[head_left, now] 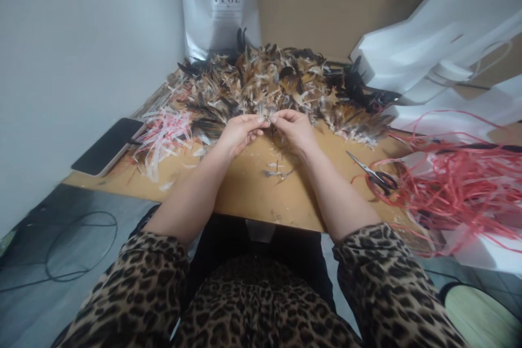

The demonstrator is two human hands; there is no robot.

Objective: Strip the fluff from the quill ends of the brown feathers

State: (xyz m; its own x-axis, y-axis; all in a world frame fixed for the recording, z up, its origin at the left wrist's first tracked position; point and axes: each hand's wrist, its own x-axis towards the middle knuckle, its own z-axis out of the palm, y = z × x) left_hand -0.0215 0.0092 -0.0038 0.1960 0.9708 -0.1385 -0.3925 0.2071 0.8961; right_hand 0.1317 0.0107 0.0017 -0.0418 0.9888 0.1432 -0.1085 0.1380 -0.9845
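My left hand and my right hand meet over the front of the table, fingertips pinched close together. Between them is a small feather, or a little bunch of feathers; its lower part is hidden by my fingers. Right behind my hands rises a big heap of brown, black and cream feathers. A few loose feather scraps lie on the tabletop below my right hand.
On the wooden table, a phone and white-pink plastic strips lie left. Scissors and a tangle of red string are right. A silver bag stands behind; white sheeting hangs at the right.
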